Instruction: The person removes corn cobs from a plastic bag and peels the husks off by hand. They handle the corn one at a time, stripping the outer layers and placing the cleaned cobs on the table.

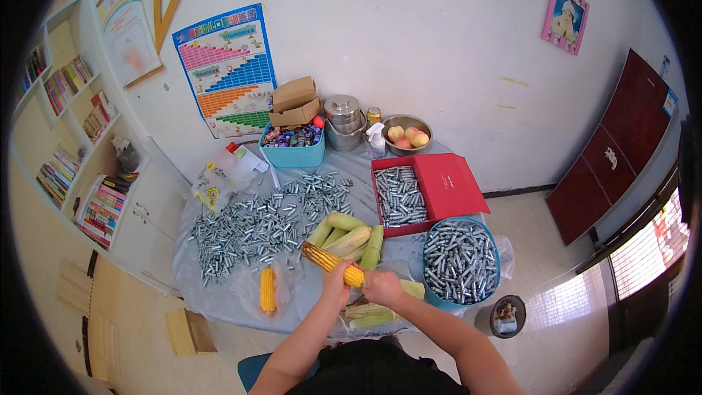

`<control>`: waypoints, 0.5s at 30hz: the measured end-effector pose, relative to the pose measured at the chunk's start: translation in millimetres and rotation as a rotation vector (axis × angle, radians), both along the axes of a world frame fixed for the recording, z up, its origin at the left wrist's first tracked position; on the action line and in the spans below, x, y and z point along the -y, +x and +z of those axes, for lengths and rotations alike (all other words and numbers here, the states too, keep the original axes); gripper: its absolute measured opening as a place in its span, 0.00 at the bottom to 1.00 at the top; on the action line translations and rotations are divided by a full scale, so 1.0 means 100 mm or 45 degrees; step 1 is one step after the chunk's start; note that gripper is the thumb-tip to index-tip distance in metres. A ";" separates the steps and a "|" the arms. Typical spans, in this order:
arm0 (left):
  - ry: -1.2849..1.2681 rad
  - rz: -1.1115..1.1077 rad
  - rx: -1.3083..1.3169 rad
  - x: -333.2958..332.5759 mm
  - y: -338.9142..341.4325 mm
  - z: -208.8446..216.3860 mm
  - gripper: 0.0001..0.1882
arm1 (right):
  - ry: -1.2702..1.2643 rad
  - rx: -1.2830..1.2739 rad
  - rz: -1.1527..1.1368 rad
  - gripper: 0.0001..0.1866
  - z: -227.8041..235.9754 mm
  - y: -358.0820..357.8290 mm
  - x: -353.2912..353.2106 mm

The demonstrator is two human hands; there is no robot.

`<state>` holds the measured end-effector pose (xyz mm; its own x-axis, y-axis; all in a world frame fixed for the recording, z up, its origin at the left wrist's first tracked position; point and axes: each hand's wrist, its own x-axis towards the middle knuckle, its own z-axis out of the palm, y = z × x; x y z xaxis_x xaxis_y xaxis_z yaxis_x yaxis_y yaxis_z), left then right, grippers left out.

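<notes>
My left hand (pixel 336 284) is wrapped round a bare yellow corn cob (pixel 320 255), which is tilted with its darker brownish tip pointing up and left. My right hand (pixel 382 287) is closed at the cob's lower end; its fingers hide what lies just under them. Green husked ears of corn (pixel 352 240) lie in a pile beyond my hands. Loose husks (pixel 371 314) lie on plastic beside my right wrist. To the left of my left hand, a second bare corn cob (pixel 268 291) rests on a clear plastic bag (pixel 287 275).
Many small metal cylinders (pixel 248 234) cover the table's left side. More fill a red box (pixel 439 222) and a blue basket (pixel 499 263). At the back stand a turquoise basket (pixel 292 156), a steel pot (pixel 344 118), a spray bottle (pixel 376 141) and a fruit bowl (pixel 425 123).
</notes>
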<state>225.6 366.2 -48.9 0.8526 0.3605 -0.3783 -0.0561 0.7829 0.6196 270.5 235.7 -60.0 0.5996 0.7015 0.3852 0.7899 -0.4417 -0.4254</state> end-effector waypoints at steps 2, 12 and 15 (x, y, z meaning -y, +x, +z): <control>-0.003 -0.030 -0.018 -0.03 0.01 -0.01 0.05 | -0.028 -0.007 0.064 0.10 0.06 0.04 0.01; -0.026 -0.272 -0.067 -0.18 0.04 0.01 0.05 | -0.092 0.075 0.330 0.10 0.10 0.22 0.04; -0.029 -0.316 -0.106 -0.20 0.05 0.03 0.06 | -0.107 0.090 0.378 0.08 0.11 0.24 0.06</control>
<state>230.1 385.9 -46.2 0.8794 0.1343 -0.4567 0.1903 0.7801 0.5959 294.3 229.5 -48.9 0.3379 0.8729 0.3518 0.9158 -0.2189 -0.3366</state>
